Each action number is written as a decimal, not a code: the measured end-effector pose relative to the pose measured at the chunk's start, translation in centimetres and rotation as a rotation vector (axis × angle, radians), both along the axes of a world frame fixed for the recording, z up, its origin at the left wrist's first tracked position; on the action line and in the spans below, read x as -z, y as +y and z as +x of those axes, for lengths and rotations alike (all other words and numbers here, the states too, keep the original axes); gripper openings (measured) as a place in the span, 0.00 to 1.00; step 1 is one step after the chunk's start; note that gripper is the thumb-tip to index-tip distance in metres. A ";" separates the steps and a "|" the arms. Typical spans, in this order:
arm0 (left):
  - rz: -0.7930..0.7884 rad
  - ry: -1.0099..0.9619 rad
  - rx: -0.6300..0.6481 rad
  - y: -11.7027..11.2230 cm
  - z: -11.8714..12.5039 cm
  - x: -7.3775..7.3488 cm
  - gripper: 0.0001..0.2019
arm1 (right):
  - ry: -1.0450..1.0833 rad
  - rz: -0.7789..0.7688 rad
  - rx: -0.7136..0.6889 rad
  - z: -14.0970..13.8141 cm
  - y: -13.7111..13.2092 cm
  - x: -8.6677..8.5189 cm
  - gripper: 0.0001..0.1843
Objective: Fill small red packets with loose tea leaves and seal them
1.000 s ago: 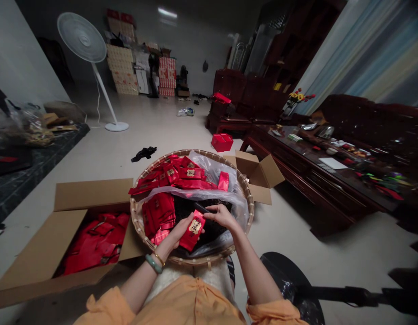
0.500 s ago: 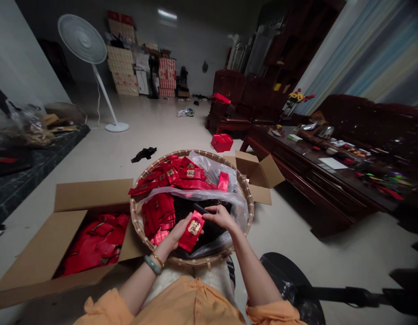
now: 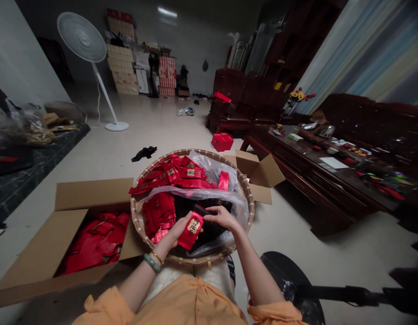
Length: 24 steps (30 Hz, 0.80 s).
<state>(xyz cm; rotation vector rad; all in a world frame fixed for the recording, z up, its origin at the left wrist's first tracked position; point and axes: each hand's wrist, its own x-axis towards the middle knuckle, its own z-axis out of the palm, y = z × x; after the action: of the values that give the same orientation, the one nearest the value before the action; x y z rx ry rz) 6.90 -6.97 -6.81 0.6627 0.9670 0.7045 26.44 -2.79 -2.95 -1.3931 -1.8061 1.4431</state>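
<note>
My left hand (image 3: 177, 229) grips a small red packet (image 3: 192, 230) with a gold label, held upright over a round woven basket (image 3: 141, 223) on my lap. My right hand (image 3: 222, 216) pinches the packet's top edge, fingers closed, with a dark scoop-like thing (image 3: 200, 209) just by the fingertips. Inside the basket lies a clear plastic bag (image 3: 225, 198) holding dark loose leaves (image 3: 212, 230). Several more red packets (image 3: 182, 174) are piled at the basket's far side, and a stack (image 3: 160, 212) lies at its left.
An open cardboard box (image 3: 43, 243) with red bags stands at my left. A smaller open carton (image 3: 258, 174) sits behind the basket. A dark wooden table (image 3: 317, 176) runs along the right, a standing fan (image 3: 90, 54) at back left, a black bin bag (image 3: 290, 284) by my right knee.
The packet is tilted slightly more upright and my right hand's fingers have closed nearer its top; otherwise little has moved.
</note>
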 end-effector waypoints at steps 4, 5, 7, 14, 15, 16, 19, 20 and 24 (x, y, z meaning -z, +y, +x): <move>0.006 0.009 -0.004 -0.2 0.1 0.0 0.30 | -0.025 0.005 0.038 -0.8 0.0 0.5 0.24; 0.005 0.011 -0.005 -0.2 0.1 0.0 0.30 | -0.032 0.014 0.042 -0.8 0.0 0.5 0.24; 0.003 0.012 -0.013 -0.2 0.1 0.0 0.29 | -0.036 0.046 0.044 -0.9 0.0 0.6 0.23; 0.000 0.018 -0.023 -0.1 0.1 -0.1 0.29 | -0.034 0.114 0.026 -0.5 0.1 0.7 0.22; -0.001 0.019 -0.020 -0.1 0.1 -0.1 0.29 | -0.038 0.122 0.026 -0.4 0.2 0.8 0.21; -0.002 0.019 -0.019 -0.1 0.1 -0.1 0.29 | -0.047 0.130 0.030 -0.3 0.3 0.9 0.21; -0.012 0.009 -0.021 -0.1 0.1 -0.3 0.29 | -0.076 0.151 0.035 -0.1 0.5 1.1 0.20; -0.016 0.008 -0.022 -0.2 0.1 -0.3 0.29 | -0.078 0.161 0.031 -0.1 0.5 1.2 0.20; -0.011 0.013 -0.040 -0.3 0.1 -0.5 0.29 | -0.086 0.195 0.029 -0.2 0.5 1.2 0.19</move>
<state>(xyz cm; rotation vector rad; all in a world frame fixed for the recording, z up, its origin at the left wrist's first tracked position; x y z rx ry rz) 6.95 -7.26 -6.33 0.6404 0.9983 0.7303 26.23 -2.32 -4.10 -1.3945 -1.9144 1.1727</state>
